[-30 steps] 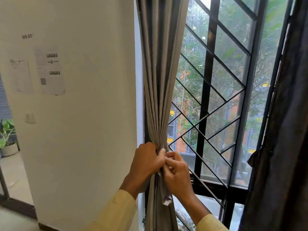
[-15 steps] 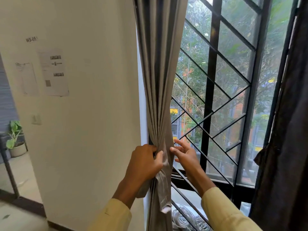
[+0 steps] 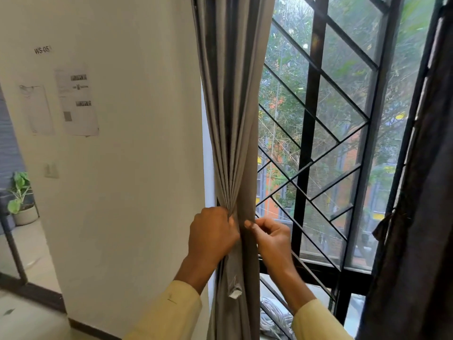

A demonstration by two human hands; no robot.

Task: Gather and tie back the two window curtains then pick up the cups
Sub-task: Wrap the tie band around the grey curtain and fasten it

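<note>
A grey curtain [image 3: 231, 99] hangs gathered at the left side of the window. My left hand [image 3: 212, 235] is clenched around its bunched pleats at waist height. My right hand [image 3: 270, 235] pinches the curtain's right edge with thumb and fingertips, right beside the left hand. A loose grey tie strip [image 3: 234, 288] dangles below my left hand. The second curtain [image 3: 421, 217], dark, hangs at the right edge, cinched by a knot [image 3: 382, 227]. No cups are in view.
A black diamond-pattern window grille [image 3: 308, 143] stands behind the curtains. A white wall [image 3: 134, 168] with taped papers is to the left. A potted plant [image 3: 20, 200] sits far left on the floor. Coiled cord [image 3: 272, 317] lies on the sill.
My right hand let go of the curtain and opened half a second ago, and now it has closed again on the curtain's right edge. My left hand kept its grip throughout.
</note>
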